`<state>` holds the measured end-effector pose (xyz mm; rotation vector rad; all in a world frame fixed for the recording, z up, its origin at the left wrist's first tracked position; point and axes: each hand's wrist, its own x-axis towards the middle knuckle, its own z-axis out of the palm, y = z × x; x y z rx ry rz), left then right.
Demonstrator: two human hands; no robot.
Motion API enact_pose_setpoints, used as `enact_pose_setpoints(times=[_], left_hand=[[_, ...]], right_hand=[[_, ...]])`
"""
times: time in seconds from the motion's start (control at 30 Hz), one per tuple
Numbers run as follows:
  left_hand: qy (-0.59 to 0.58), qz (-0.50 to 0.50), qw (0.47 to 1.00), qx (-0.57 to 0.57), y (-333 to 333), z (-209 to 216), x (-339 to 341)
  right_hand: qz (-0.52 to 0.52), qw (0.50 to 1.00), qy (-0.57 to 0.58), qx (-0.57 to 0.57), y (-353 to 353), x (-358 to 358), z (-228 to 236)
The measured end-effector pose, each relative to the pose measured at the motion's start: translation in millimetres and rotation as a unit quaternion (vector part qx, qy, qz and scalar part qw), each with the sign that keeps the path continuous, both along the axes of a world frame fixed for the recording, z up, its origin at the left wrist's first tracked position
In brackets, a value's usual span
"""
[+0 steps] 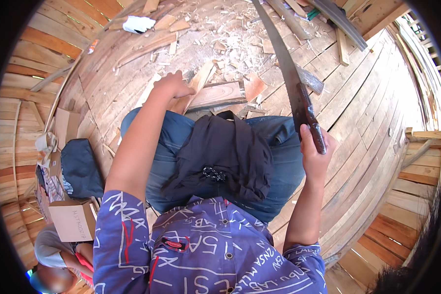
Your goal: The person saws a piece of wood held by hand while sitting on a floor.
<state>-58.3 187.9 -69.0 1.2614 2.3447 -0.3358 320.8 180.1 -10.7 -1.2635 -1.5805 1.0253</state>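
Note:
My right hand [318, 147] is wrapped round the dark handle of a handsaw [286, 63]. Its long blade points up and away from me, clear of the wood in front of my legs. My left hand [173, 86] reaches forward with fingers apart, its thumb beside a pale wooden slat [203, 76]. Whether the fingers touch the wood below is hard to tell. Close to that hand, a short thick board [218, 94] with a dark edge lies in front of my crossed legs. A dark cloth [220, 157] covers my lap.
Wood chips [235, 49] and offcuts litter the plank floor ahead. A round wooden piece [309, 80] lies behind the saw. At left are a dark bag [80, 166] and a cardboard box [73, 223], with another person [59, 255] beyond. Long metal-grey strips [338, 22] lie far right.

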Motion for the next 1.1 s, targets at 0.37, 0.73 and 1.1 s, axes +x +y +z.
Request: enact_pose_setpoints(times=[0.37,0.73,1.1], left_hand=[[-0.121,0.068,0.987,0.077,-130.7,-3.9,-103.3],[-0.211,0.113,0.952,0.192,-200.3,-115.7,-13.9],[-0.250,0.122,0.931,0.238,-224.8,-118.6,-15.3]], right_hand=[[0.018,0.997,0.072,-0.014,-35.0,11.3,-9.8],[0.022,0.997,0.068,-0.034,-44.3,5.8,2.2],[0.038,0.992,0.094,-0.076,-41.8,-13.0,6.1]])
